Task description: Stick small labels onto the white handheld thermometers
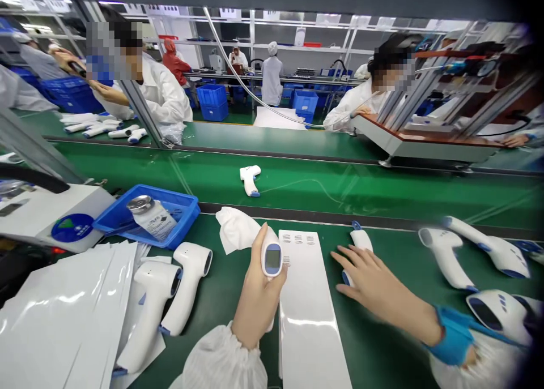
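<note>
Near counter (221, 304): long flat panel (308, 326) in the middle, folded wipe (236, 229) just past its far left corner. Left of the panel, two thermometers (187, 287) lie beside a pile of plastic sleeves (63, 315), with a tray (187, 208) behind them holding what looks like a packet (152, 219). More thermometers (480, 253) lie to the right. Farther back, a lone thermometer (250, 179) sits on the belt (340, 185).

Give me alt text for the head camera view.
Left hand holds a white infrared thermometer, display up; right hand rests on another beside a glossy white panel on a green assembly belt. Co-workers in white gowns work beyond.
</note>
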### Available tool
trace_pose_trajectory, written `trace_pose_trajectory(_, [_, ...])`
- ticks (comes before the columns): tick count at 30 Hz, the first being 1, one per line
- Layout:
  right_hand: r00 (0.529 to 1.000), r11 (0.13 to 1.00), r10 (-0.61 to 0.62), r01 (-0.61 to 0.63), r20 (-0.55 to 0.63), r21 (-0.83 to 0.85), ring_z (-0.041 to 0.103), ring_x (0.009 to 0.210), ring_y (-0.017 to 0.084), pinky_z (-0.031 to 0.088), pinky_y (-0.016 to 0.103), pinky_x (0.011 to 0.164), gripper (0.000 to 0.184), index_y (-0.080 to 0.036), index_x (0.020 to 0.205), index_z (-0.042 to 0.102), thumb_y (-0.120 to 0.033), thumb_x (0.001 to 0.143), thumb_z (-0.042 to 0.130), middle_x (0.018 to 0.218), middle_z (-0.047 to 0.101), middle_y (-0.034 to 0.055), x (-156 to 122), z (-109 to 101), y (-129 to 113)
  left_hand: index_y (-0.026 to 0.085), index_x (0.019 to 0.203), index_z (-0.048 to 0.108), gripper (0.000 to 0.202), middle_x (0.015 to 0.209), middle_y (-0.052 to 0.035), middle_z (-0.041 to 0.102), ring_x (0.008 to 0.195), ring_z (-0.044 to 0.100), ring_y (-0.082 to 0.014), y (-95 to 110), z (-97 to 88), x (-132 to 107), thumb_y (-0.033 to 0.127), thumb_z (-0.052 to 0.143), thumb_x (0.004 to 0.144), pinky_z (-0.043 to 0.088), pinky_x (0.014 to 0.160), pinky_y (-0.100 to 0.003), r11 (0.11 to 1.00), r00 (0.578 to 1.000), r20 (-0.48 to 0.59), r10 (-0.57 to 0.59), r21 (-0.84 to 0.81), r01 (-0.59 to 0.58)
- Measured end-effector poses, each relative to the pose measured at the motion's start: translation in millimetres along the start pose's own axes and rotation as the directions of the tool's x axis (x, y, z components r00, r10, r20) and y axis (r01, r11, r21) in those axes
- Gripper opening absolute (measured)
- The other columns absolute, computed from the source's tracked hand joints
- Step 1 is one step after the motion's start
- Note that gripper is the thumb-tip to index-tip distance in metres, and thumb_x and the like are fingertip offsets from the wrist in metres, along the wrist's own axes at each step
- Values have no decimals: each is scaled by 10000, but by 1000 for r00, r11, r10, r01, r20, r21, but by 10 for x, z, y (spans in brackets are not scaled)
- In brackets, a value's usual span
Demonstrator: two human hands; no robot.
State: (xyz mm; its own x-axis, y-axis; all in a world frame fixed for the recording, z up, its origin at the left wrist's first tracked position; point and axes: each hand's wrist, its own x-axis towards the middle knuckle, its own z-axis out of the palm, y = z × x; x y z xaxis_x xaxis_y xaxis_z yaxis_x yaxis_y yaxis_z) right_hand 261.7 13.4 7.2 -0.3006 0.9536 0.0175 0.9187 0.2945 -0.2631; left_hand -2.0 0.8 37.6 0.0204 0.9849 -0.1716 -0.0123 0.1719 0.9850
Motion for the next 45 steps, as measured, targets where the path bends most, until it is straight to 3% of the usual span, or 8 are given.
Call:
trace_pose_trajectory(2, [994, 980, -24, 2, -110, -200, 534, 1264, 435, 426, 666, 1011, 489, -151, 1219, 659, -476, 950, 412, 1328, 618, 228, -138, 153, 288, 398, 1532, 212, 757, 1194, -58, 599, 711, 631, -155, 13, -35, 41, 323, 600, 886, 544, 592, -290, 991, 995, 30, -100, -85, 102])
trace_pose_trajectory(4, [980, 971, -24, -24, -199, -237, 532, 1258, 437, 450, 647, 992, 499, -115, 1189, 668, -447, 972, 367, 1292, 628, 253, -179, 178, 337, 381, 1515, 237, 750, 1120, -41, 589, 745, 619, -143, -10, -27, 88, 288, 608, 870, 551, 603, -266, 977, 992, 14, -129, -169, 129])
trace_pose_trajectory(9, [995, 953, -24, 50, -92, 300, 632, 1136, 261, 533, 433, 969, 258, -241, 1080, 699, -349, 970, 492, 1232, 674, 90, 122, 95, -338, 313, 1473, 319, 692, 1311, -79, 550, 1202, 591, -247, -173, 97, 206, 281, 638, 859, 485, 1030, -398, 965, 995, -80, -59, -259, 36])
trace_pose_trajectory(14, [992, 838, 44, 29, -121, 545, 646, 1063, 246, 513, 438, 953, 207, -235, 934, 744, -236, 928, 537, 1104, 724, 65, 510, 375, -735, 298, 1458, 337, 665, 1555, -83, 342, 1410, 408, -285, -304, 151, 283, 304, 647, 870, 384, 1134, -419, 974, 995, -91, 29, -221, -49])
trace_pose_trajectory(22, [985, 826, 115, -24, -128, 563, 639, 1046, 257, 475, 463, 962, 240, -239, 947, 748, -251, 938, 508, 1084, 742, 64, 589, 540, -709, 357, 1445, 356, 639, 1558, -34, 356, 1293, 546, -234, -323, 161, 293, 260, 638, 880, 387, 1135, -400, 962, 995, -97, -34, -274, 6])
trace_pose_trajectory(33, [979, 819, 167, -70, -119, 570, 644, 969, 251, 421, 436, 907, 162, -237, 793, 722, -240, 887, 590, 979, 755, 40, 695, 597, -778, 345, 1463, 337, 627, 1562, -30, 361, 1292, 556, -235, -352, 132, 296, 280, 621, 908, 358, 1155, -405, 963, 999, -34, -35, -268, 24])
trace_pose_trajectory(41, [980, 860, 127, -31, -155, 510, 595, 908, 243, 413, 406, 849, 111, -216, 740, 623, -157, 828, 590, 886, 701, 35, 699, 566, -836, 313, 1459, 359, 665, 1547, -64, 388, 1300, 549, -271, -315, 139, 285, 266, 664, 869, 401, 1120, -419, 959, 995, -102, -10, -282, -20])
trace_pose_trajectory(45, [977, 885, 61, 41, -203, 463, 569, 916, 251, 426, 401, 835, 120, -216, 752, 576, -144, 847, 571, 913, 674, 58, 660, 547, -889, 304, 1451, 377, 635, 1534, -57, 407, 1365, 476, -267, -319, 126, 315, 278, 644, 875, 365, 1145, -405, 980, 992, -108, 70, -176, -89])
